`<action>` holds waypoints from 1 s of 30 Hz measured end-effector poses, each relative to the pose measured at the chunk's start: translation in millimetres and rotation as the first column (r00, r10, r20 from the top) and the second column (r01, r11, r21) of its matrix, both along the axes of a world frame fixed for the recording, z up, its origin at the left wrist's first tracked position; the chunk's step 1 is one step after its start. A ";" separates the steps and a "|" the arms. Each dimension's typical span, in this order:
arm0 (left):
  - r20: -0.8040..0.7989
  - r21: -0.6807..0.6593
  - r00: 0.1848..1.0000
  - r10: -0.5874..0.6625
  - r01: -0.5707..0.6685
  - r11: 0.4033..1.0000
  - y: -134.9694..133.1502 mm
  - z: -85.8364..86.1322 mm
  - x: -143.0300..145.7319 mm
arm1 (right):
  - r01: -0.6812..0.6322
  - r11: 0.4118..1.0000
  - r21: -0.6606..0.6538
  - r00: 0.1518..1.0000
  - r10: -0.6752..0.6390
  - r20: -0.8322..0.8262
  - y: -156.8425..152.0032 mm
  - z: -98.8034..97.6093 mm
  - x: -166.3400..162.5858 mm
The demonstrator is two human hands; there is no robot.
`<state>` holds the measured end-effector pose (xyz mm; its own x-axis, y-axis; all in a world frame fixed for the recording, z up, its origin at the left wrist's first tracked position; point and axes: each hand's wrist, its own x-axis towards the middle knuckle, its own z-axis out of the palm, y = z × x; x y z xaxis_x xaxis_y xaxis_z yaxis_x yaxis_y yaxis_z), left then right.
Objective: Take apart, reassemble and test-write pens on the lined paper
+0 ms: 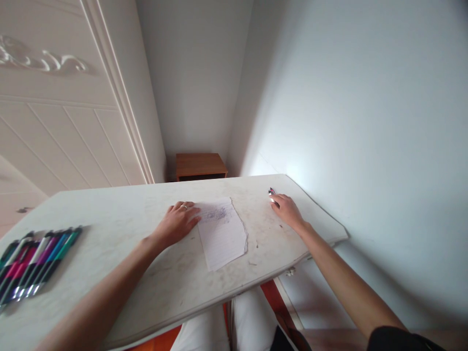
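Note:
A torn sheet of lined paper lies on the white table, with dark blue scribbles across its upper part. My left hand rests flat at the sheet's left edge, fingers spread, a ring on one of them. To the right of the paper, my right hand is low over the tabletop with its fingers closed around a pen. Only the pen's dark and silvery end pokes out; the fingers hide the remainder.
Several coloured pens lie side by side at the table's left. Beyond the far edge stands a low brown wooden cabinet. A pale wall rises close on the right, and a white panelled door is at the left.

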<state>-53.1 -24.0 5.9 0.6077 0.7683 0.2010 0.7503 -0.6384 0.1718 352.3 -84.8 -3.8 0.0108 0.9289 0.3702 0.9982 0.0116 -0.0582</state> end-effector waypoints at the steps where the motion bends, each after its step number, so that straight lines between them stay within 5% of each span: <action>1: 0.001 0.000 1.000 0.001 -0.001 1.000 0.1 0.1 -0.1 | -0.011 1.000 0.004 1.000 0.011 0.002 -1.2 -0.3 -0.3; 20: 0.010 -0.001 1.000 -0.001 0.002 1.000 0.9 -0.5 -0.8 | -0.109 0.993 0.039 0.991 0.105 0.081 -14.9 -4.5 -20.2; 30: -0.019 0.006 1.000 -0.002 0.002 1.000 -0.2 2.1 -0.2 | 0.112 0.988 0.106 0.987 -0.122 0.102 -3.3 -4.4 -18.9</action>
<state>-53.3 -24.1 8.0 0.6129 0.7659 0.1943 0.7521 -0.6409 0.1535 333.3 -88.1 -8.2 0.0723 0.8820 0.4658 0.9934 -0.1054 0.0454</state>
